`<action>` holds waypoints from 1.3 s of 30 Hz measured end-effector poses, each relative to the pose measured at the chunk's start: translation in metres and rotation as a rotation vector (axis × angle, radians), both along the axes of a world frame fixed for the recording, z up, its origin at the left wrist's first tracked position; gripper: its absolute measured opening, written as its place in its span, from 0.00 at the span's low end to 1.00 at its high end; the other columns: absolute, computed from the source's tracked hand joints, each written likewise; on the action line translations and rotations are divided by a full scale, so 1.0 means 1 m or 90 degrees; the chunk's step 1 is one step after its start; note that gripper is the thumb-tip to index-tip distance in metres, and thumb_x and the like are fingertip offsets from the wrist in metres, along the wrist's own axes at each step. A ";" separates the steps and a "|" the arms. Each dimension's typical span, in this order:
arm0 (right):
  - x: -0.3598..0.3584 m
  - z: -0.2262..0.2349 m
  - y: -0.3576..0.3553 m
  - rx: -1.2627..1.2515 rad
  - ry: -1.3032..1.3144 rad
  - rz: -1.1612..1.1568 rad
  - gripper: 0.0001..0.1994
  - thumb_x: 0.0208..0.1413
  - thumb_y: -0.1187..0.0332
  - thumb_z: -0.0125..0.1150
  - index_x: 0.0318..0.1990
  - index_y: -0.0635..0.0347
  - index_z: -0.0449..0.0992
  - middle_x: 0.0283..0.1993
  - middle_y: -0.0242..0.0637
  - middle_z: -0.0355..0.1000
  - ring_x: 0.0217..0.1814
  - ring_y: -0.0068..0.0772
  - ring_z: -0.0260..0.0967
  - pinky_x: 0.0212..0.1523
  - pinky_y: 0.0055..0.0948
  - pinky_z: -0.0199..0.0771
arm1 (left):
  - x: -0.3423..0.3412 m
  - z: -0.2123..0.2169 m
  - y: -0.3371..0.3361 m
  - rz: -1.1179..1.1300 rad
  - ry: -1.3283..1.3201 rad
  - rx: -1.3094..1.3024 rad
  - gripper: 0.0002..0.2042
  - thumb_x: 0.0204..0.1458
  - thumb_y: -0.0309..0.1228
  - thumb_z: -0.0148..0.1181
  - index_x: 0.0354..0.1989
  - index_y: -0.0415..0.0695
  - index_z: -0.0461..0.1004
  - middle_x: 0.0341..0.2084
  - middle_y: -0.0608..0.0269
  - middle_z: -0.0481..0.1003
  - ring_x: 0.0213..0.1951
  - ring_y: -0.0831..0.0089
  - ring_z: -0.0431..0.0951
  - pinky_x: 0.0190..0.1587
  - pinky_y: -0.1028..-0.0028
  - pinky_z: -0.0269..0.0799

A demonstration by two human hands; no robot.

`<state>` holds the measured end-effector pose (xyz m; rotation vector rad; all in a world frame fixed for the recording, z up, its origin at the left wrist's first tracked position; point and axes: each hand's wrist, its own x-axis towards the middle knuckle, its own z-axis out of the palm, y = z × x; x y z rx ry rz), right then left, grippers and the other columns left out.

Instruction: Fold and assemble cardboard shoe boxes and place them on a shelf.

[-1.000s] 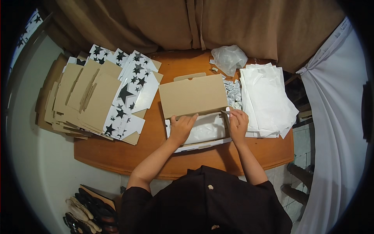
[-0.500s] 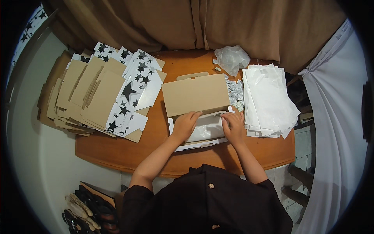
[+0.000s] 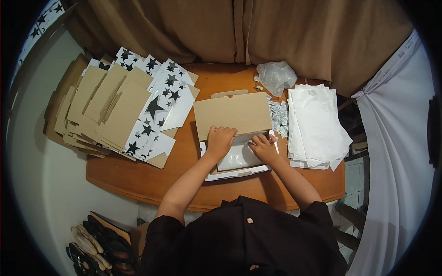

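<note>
A brown cardboard box [image 3: 232, 112] stands open at the middle of the table, its plain lid raised on the far side and its white walls around the base. Inside lies a white, glossy wrapped bundle [image 3: 237, 157], with white paper [image 3: 243, 137] along its far edge. My left hand [image 3: 221, 143] is closed at the back left of the bundle, by the foot of the lid, its fingers curled on the paper. At the back right, my right hand [image 3: 263, 148] bends its fingers and thumb over the paper. The fingertips of both hands are partly hidden.
Flat cardboard boxes [image 3: 126, 108], some with black stars on white, are stacked at the left. On the right lie a pile of white paper sheets [image 3: 315, 126], several small packets [image 3: 279, 117] and a clear plastic bag [image 3: 276, 76]. Shoes [image 3: 99, 244] sit at the lower left.
My right hand has moved left and inward over the bundle, and the raised paper edge lies lower. My left hand has shifted slightly, staying near the lid's foot.
</note>
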<state>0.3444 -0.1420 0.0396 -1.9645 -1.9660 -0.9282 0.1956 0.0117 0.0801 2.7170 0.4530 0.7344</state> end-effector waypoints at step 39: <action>-0.011 0.067 -0.037 0.080 0.319 -0.117 0.05 0.37 0.67 0.67 0.24 0.43 0.78 0.40 0.25 0.68 0.50 0.34 0.58 0.45 0.43 0.45 | -0.010 -0.019 -0.007 0.001 0.075 0.100 0.15 0.43 0.24 0.53 0.41 0.50 0.71 0.26 0.67 0.69 0.33 0.69 0.69 0.40 0.61 0.56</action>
